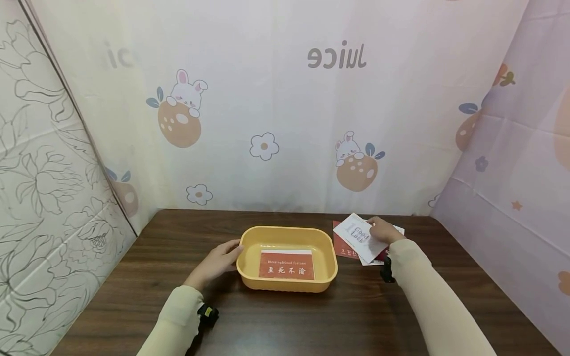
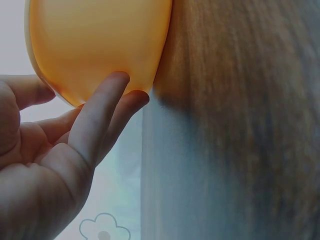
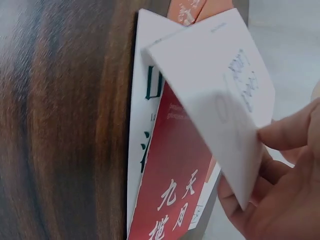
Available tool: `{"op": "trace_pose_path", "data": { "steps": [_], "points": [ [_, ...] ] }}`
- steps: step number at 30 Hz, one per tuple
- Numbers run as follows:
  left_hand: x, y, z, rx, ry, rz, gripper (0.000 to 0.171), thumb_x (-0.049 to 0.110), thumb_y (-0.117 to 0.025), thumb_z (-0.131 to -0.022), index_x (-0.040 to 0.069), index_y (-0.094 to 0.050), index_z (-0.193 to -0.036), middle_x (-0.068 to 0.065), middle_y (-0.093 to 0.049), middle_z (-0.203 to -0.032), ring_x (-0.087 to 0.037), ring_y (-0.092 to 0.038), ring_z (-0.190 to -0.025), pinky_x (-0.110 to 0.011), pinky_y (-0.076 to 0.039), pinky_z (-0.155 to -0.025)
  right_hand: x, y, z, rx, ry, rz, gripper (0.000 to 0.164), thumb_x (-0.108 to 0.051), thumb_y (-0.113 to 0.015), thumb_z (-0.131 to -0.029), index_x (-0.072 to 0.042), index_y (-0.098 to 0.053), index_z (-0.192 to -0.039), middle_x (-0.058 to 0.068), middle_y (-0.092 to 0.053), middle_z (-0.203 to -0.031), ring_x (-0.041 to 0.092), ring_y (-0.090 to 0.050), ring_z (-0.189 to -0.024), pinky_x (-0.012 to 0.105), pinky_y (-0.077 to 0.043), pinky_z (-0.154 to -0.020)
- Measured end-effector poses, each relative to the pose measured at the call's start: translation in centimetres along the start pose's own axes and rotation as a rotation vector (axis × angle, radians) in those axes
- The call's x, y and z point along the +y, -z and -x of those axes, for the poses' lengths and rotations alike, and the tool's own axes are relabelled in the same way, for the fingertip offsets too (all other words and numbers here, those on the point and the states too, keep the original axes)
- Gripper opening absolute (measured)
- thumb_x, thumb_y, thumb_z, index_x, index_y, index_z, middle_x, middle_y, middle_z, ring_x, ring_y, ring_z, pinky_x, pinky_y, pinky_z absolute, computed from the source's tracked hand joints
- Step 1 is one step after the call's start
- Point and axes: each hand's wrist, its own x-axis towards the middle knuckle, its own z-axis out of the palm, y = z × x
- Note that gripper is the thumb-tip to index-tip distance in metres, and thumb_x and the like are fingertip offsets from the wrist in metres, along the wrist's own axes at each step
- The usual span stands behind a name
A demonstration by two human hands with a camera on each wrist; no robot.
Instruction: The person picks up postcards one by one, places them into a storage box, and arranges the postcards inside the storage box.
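Note:
A yellow plastic tray (image 1: 287,285) stands on the table with a red and white card (image 1: 287,265) lying inside. My left hand (image 1: 217,263) is at the tray's left end. In the left wrist view, its fairly straight fingers (image 2: 102,110) touch the outer wall and rim. My right hand (image 1: 384,231) pinches a white "Good Luck" card (image 1: 356,236) by its edge, tilted above other cards. Beneath it in the right wrist view are a dark red card (image 3: 172,165) with white characters and a white card (image 3: 140,100) with dark green characters, partly covered.
An orange-red card (image 1: 344,247) lies at the pile's left, right of the tray. The brown wooden table (image 1: 276,326) meets a printed curtain (image 1: 285,109) along its back edge. More patterned cloth hangs at the left (image 1: 49,173) and right sides.

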Motion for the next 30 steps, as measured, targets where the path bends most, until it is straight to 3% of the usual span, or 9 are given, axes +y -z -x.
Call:
{"op": "trace_pose_path", "data": {
  "steps": [14, 21, 25, 30],
  "points": [
    [-0.14, -0.18, 0.05, 0.008, 0.003, -0.004, 0.048, 0.023, -0.047, -0.109, -0.005, -0.042, -0.148, -0.028, -0.050, -0.142, -0.035, -0.062, -0.115, -0.042, -0.059, -0.086, 0.12, -0.33, 0.01, 0.115, -0.023, -0.066, 0.044, -0.010, -0.034, -0.098, 0.008, -0.050, -0.135, 0.030, -0.055, -0.121, 0.040, -0.053, -0.101, 0.049, -0.047, -0.087],
    [-0.11, -0.25, 0.15, 0.008, 0.003, 0.001, 0.049, 0.023, -0.047, -0.109, -0.005, -0.041, -0.148, -0.028, -0.050, -0.142, -0.035, -0.062, -0.116, -0.042, -0.059, -0.087, -0.27, -0.11, 0.61, 0.187, 0.024, -0.039, 0.043, -0.026, -0.040, -0.107, 0.008, -0.054, -0.131, 0.029, -0.058, -0.119, 0.037, -0.054, -0.098, 0.049, -0.048, -0.082],
    [0.03, -0.26, 0.26, 0.012, 0.003, 0.002, 0.049, 0.024, -0.048, -0.109, -0.004, -0.041, -0.148, -0.028, -0.050, -0.142, -0.036, -0.061, -0.117, -0.043, -0.059, -0.086, -0.25, -0.14, 0.48, 0.193, 0.043, -0.030, 0.044, -0.031, -0.040, -0.108, 0.005, -0.055, -0.130, 0.026, -0.060, -0.115, 0.034, -0.057, -0.093, 0.044, -0.049, -0.076],
    [0.15, -0.27, 0.30, 0.015, 0.003, 0.000, 0.049, 0.024, -0.048, -0.109, -0.004, -0.042, -0.148, -0.028, -0.050, -0.141, -0.036, -0.061, -0.117, -0.043, -0.059, -0.086, -0.33, -0.23, 0.30, 0.210, 0.060, -0.025, 0.044, -0.032, -0.041, -0.108, 0.003, -0.056, -0.130, 0.025, -0.060, -0.116, 0.033, -0.057, -0.095, 0.044, -0.048, -0.079]
  ]
}}
